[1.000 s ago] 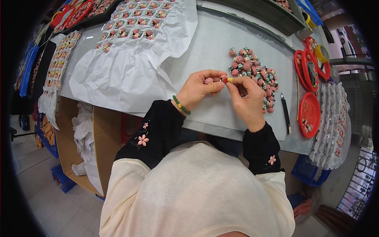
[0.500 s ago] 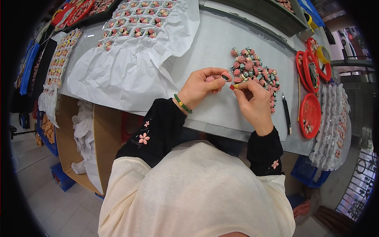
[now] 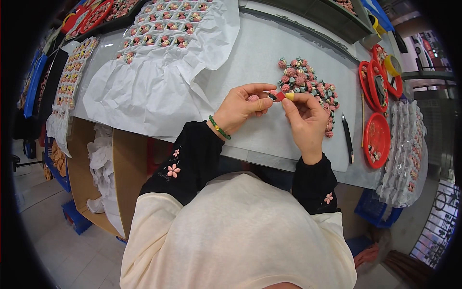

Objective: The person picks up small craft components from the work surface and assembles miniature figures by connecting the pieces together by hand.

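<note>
My left hand [image 3: 237, 110] pinches a small pink knobbly figurine with a dark part [image 3: 272, 93] between thumb and index finger. A second pink knobbly piece [image 3: 253, 98] sits within its curled fingers. My right hand [image 3: 308, 124] pinches a small red-and-yellow piece [image 3: 281, 97], its red end against or right beside the figurine; I cannot tell whether they touch. Just beyond my right hand lies a loose heap of pink and dark green figurines [image 3: 300, 79] on a pale sheet [image 3: 250, 62].
A black pen-like tool [image 3: 347, 137] lies right of the heap. Red round dishes [image 3: 377, 132] and stacked clear trays [image 3: 405, 154] stand farther right. At the far left, a white compartment tray [image 3: 166, 26] holds figurines above crumpled white paper [image 3: 139, 96]. A cardboard box [image 3: 129, 168] stands below.
My right hand has brought the red-and-yellow piece up and left to the figurine, turning its red end toward it. My left hand has shifted slightly left.
</note>
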{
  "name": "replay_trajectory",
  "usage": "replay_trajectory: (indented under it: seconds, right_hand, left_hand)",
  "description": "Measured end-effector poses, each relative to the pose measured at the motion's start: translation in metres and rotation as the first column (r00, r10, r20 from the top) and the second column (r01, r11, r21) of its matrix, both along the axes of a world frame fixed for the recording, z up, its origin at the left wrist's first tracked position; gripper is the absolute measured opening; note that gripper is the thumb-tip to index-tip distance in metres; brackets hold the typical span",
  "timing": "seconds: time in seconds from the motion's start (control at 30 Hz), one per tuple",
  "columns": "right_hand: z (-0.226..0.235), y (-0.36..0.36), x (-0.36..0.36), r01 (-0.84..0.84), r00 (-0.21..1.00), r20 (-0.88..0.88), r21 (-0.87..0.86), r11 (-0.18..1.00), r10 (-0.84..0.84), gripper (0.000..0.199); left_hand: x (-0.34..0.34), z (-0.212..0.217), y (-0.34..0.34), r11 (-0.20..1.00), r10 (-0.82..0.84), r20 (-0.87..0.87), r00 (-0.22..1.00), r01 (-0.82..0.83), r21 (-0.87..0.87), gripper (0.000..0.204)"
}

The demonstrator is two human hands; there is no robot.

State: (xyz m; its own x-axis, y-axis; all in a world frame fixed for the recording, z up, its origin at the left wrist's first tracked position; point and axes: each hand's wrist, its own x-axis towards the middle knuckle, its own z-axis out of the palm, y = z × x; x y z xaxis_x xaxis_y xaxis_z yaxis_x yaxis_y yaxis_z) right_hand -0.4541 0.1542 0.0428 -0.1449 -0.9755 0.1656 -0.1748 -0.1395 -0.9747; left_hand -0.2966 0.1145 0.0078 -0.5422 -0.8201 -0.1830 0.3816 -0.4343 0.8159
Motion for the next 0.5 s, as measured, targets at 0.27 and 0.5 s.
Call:
replay_trajectory:
  seconds: [0.27, 0.5]
  right_hand:
    - [0.002, 0.002, -0.010, -0.129, 0.841, -0.526, 0.030, 0.991, 0.126, 0.006]
    - [0.012, -0.004, -0.038, 0.056, 0.981, -0.188, 0.060, 0.997, -0.044, 0.010]
  left_hand:
    - [0.002, -0.002, -0.001, 0.999, 0.047, -0.085, 0.995, -0.047, 0.000, 0.036]
    - [0.002, 0.000, -0.001, 1.000, 0.017, -0.064, 0.998, -0.019, -0.024, 0.036]
